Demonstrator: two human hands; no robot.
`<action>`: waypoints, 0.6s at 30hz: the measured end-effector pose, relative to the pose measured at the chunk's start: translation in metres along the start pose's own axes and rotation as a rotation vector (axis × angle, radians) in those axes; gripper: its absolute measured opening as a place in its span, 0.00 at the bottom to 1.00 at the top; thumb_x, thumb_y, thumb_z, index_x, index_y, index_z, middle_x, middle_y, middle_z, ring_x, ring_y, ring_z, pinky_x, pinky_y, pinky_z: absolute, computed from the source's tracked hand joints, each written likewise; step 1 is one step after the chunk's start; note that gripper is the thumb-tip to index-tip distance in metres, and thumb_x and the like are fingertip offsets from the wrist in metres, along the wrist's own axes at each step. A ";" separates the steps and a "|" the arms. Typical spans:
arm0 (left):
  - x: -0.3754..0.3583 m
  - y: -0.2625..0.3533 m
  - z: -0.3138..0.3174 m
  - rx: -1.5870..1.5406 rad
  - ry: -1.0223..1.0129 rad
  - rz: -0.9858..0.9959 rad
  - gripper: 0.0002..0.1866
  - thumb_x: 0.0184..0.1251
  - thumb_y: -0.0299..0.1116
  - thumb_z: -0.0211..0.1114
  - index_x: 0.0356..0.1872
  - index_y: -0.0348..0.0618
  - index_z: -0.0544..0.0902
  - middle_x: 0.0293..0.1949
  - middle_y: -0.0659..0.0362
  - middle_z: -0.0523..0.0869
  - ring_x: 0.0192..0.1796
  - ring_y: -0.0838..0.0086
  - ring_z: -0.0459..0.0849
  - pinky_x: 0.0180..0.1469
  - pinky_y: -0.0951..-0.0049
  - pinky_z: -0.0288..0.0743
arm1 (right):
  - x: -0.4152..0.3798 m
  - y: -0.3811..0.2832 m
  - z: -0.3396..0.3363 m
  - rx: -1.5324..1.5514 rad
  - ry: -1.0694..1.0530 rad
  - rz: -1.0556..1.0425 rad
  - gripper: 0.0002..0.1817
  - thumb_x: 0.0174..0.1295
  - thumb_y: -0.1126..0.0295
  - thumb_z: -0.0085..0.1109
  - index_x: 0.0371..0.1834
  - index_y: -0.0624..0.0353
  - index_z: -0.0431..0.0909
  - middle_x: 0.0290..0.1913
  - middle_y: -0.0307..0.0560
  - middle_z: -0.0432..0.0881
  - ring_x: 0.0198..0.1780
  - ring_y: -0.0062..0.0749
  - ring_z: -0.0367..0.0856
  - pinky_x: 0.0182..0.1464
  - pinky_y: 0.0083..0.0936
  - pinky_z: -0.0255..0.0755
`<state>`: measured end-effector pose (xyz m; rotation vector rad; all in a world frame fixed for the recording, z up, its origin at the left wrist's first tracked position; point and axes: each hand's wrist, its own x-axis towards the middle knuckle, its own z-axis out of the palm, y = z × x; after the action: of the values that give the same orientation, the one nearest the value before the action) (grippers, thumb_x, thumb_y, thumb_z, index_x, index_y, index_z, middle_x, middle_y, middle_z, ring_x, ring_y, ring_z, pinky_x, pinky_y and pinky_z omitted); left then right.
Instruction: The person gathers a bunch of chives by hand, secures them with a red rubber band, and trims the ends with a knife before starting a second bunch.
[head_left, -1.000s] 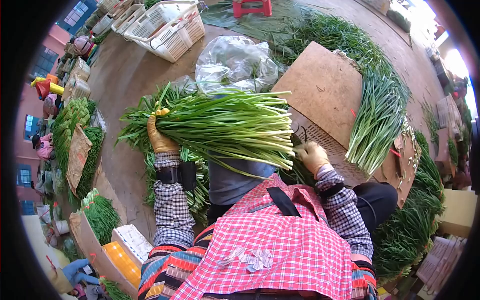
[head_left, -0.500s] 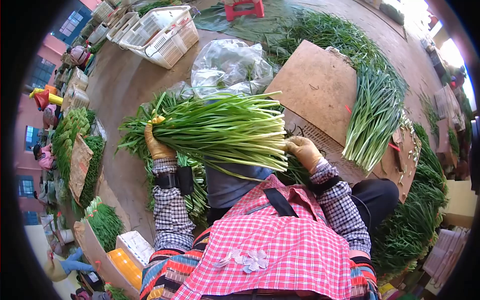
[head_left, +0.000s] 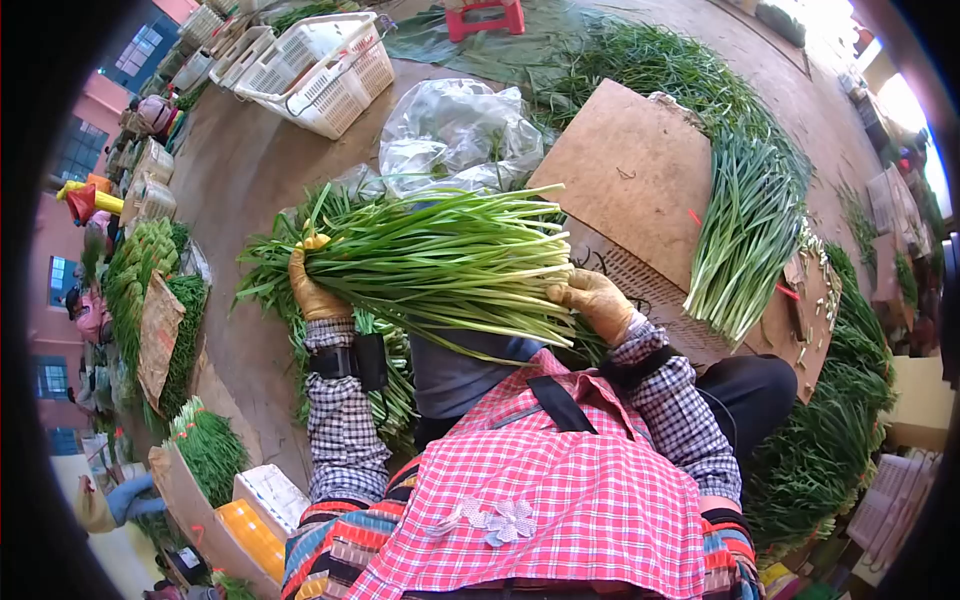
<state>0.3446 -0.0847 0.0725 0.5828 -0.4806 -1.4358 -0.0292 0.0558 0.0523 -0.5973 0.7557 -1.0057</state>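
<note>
A large bunch of garlic chives (head_left: 450, 265) lies sideways across my lap, its pale cut ends pointing right. My left hand (head_left: 315, 280), in a yellowish glove, is wrapped round the leafy side of the bunch. At the pale stem ends my right hand (head_left: 598, 303), also gloved, has thumb and fingers pinched together on the chives; how many stems are between them I cannot make out. More chives (head_left: 398, 385) lie beneath the bunch, beside my leg.
A brown board (head_left: 635, 170) lies ahead, with a sorted pile of chives (head_left: 748, 235) on its right. Loose greens (head_left: 830, 450) curve round my right side. A clear plastic bag (head_left: 460, 130), white crate (head_left: 325, 75) and red stool (head_left: 485, 18) stand farther off. People sit at left.
My right hand has moved slightly left, onto the stem ends, from just beside their tips. My left hand and the bunch have hardly moved.
</note>
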 end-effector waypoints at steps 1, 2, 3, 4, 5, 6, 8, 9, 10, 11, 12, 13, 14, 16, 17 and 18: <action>-0.001 -0.001 0.001 -0.005 -0.009 0.002 0.11 0.68 0.41 0.58 0.36 0.46 0.81 0.37 0.62 0.84 0.42 0.71 0.81 0.49 0.61 0.79 | 0.000 0.005 -0.008 -0.166 0.053 -0.022 0.20 0.62 0.64 0.63 0.52 0.68 0.78 0.47 0.44 0.84 0.46 0.27 0.79 0.53 0.24 0.71; -0.001 -0.001 0.002 -0.010 -0.020 0.004 0.10 0.68 0.41 0.58 0.36 0.46 0.81 0.37 0.62 0.84 0.42 0.71 0.81 0.50 0.61 0.79 | 0.001 0.014 -0.024 -0.332 0.107 -0.046 0.19 0.63 0.64 0.63 0.50 0.67 0.79 0.46 0.45 0.84 0.46 0.26 0.79 0.53 0.23 0.72; -0.002 0.000 0.003 -0.013 -0.011 -0.001 0.10 0.68 0.41 0.58 0.36 0.46 0.81 0.37 0.62 0.84 0.42 0.71 0.81 0.50 0.61 0.79 | -0.001 0.018 -0.033 -0.497 0.162 -0.071 0.18 0.63 0.64 0.62 0.49 0.67 0.80 0.45 0.45 0.85 0.45 0.26 0.79 0.52 0.23 0.72; -0.002 0.001 0.003 -0.016 -0.003 -0.007 0.10 0.68 0.41 0.58 0.36 0.46 0.81 0.38 0.62 0.83 0.43 0.71 0.81 0.50 0.61 0.79 | -0.005 0.020 -0.044 -0.599 0.267 -0.023 0.15 0.64 0.65 0.60 0.46 0.65 0.82 0.41 0.44 0.85 0.42 0.26 0.79 0.50 0.24 0.72; -0.002 0.001 0.003 -0.020 0.005 -0.012 0.10 0.68 0.41 0.58 0.36 0.46 0.81 0.38 0.62 0.83 0.43 0.71 0.81 0.50 0.61 0.79 | -0.013 0.011 -0.048 -0.712 0.274 -0.034 0.14 0.65 0.64 0.57 0.46 0.64 0.82 0.39 0.43 0.85 0.42 0.26 0.79 0.50 0.24 0.72; 0.000 0.001 0.000 -0.009 -0.006 -0.015 0.10 0.68 0.41 0.57 0.37 0.46 0.81 0.38 0.62 0.84 0.43 0.70 0.81 0.50 0.60 0.79 | -0.018 0.011 -0.060 -0.740 0.273 -0.020 0.15 0.66 0.63 0.57 0.46 0.63 0.82 0.41 0.43 0.85 0.44 0.25 0.79 0.52 0.24 0.71; -0.001 0.000 0.000 0.000 0.023 0.001 0.11 0.68 0.41 0.57 0.37 0.47 0.81 0.38 0.62 0.84 0.43 0.70 0.81 0.50 0.61 0.79 | -0.021 0.011 -0.063 -0.732 0.271 -0.052 0.17 0.66 0.61 0.56 0.49 0.63 0.81 0.45 0.44 0.84 0.48 0.25 0.78 0.55 0.24 0.70; -0.003 -0.001 0.001 0.007 0.038 0.003 0.11 0.68 0.42 0.57 0.38 0.47 0.81 0.38 0.62 0.84 0.43 0.70 0.81 0.50 0.61 0.79 | -0.023 0.005 -0.050 -0.696 0.273 -0.095 0.19 0.66 0.60 0.56 0.51 0.63 0.80 0.47 0.45 0.83 0.50 0.26 0.78 0.56 0.24 0.69; -0.003 -0.002 0.000 0.019 0.047 -0.013 0.11 0.68 0.42 0.57 0.38 0.47 0.81 0.38 0.62 0.84 0.43 0.70 0.81 0.50 0.61 0.79 | -0.024 0.002 -0.040 -0.661 0.277 -0.138 0.20 0.67 0.58 0.55 0.53 0.63 0.78 0.49 0.46 0.83 0.52 0.26 0.77 0.58 0.24 0.68; -0.001 -0.001 -0.002 0.029 0.053 -0.028 0.11 0.68 0.42 0.57 0.38 0.47 0.81 0.38 0.62 0.84 0.43 0.70 0.81 0.51 0.61 0.78 | -0.022 0.000 -0.033 -0.608 0.204 -0.151 0.23 0.67 0.56 0.55 0.55 0.64 0.77 0.52 0.46 0.81 0.53 0.26 0.77 0.58 0.24 0.68; 0.000 -0.001 0.000 0.039 0.056 -0.039 0.12 0.68 0.43 0.57 0.39 0.47 0.81 0.39 0.62 0.84 0.43 0.69 0.82 0.51 0.61 0.78 | -0.015 -0.004 -0.026 -0.556 0.129 -0.168 0.26 0.67 0.53 0.54 0.57 0.64 0.75 0.54 0.46 0.80 0.54 0.27 0.76 0.59 0.24 0.68; -0.002 -0.003 0.003 0.049 0.054 -0.038 0.12 0.68 0.43 0.57 0.39 0.48 0.81 0.39 0.62 0.84 0.43 0.69 0.82 0.51 0.62 0.78 | -0.007 -0.007 -0.020 -0.504 0.052 -0.186 0.29 0.67 0.50 0.54 0.59 0.64 0.73 0.56 0.47 0.79 0.55 0.27 0.75 0.59 0.24 0.68; -0.006 -0.003 0.008 0.061 0.053 -0.035 0.12 0.67 0.44 0.57 0.40 0.48 0.81 0.39 0.62 0.84 0.43 0.69 0.82 0.51 0.62 0.78 | 0.010 0.008 -0.027 -0.275 -0.074 -0.302 0.36 0.65 0.43 0.53 0.66 0.62 0.66 0.62 0.49 0.74 0.59 0.31 0.74 0.63 0.29 0.67; -0.003 -0.003 0.001 0.055 0.022 -0.038 0.13 0.67 0.45 0.57 0.40 0.47 0.82 0.40 0.62 0.85 0.42 0.68 0.83 0.51 0.61 0.78 | 0.015 0.009 -0.015 0.009 -0.213 -0.212 0.40 0.62 0.41 0.54 0.67 0.62 0.65 0.64 0.50 0.72 0.62 0.34 0.73 0.65 0.33 0.65; -0.004 -0.002 0.003 0.065 0.040 -0.035 0.13 0.67 0.45 0.57 0.40 0.47 0.82 0.40 0.62 0.85 0.42 0.68 0.83 0.50 0.61 0.78 | 0.015 0.008 -0.010 0.152 -0.283 -0.160 0.42 0.61 0.39 0.55 0.68 0.62 0.64 0.65 0.50 0.71 0.63 0.35 0.72 0.67 0.34 0.65; -0.006 -0.002 0.004 0.075 0.061 -0.034 0.13 0.67 0.45 0.57 0.39 0.47 0.81 0.39 0.62 0.85 0.42 0.67 0.83 0.50 0.61 0.79 | 0.013 0.004 -0.007 0.088 -0.310 -0.124 0.46 0.55 0.38 0.60 0.68 0.63 0.63 0.66 0.52 0.70 0.64 0.39 0.71 0.68 0.38 0.64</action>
<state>0.3402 -0.0794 0.0751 0.6952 -0.4800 -1.4326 -0.0285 0.0446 0.0417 -0.7100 0.4024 -1.0241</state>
